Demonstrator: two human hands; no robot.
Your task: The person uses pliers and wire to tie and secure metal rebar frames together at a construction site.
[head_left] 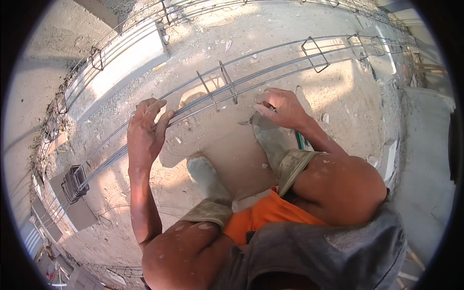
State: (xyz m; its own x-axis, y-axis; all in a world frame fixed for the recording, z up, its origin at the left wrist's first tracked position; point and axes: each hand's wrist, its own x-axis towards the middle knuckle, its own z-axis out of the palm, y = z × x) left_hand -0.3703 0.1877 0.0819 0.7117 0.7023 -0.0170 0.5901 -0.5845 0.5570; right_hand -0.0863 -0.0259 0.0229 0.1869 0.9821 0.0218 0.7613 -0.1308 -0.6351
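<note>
Within left grip [146,126]: rebar cage [229,86], clasped | near cage: right grip [286,108], curled, contents unclear

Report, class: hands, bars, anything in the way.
Left hand at steel bars, grip unclear. Right hand near them, fingers curled. Two steel loops between hands; no clear obstruction.

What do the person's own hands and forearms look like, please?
The bare left hand and bare right hand wear no gloves. The left forearm and right forearm show no sleeve, watch or bracelet. A small ring-like spot shows on the left hand, too small to identify.
</note>
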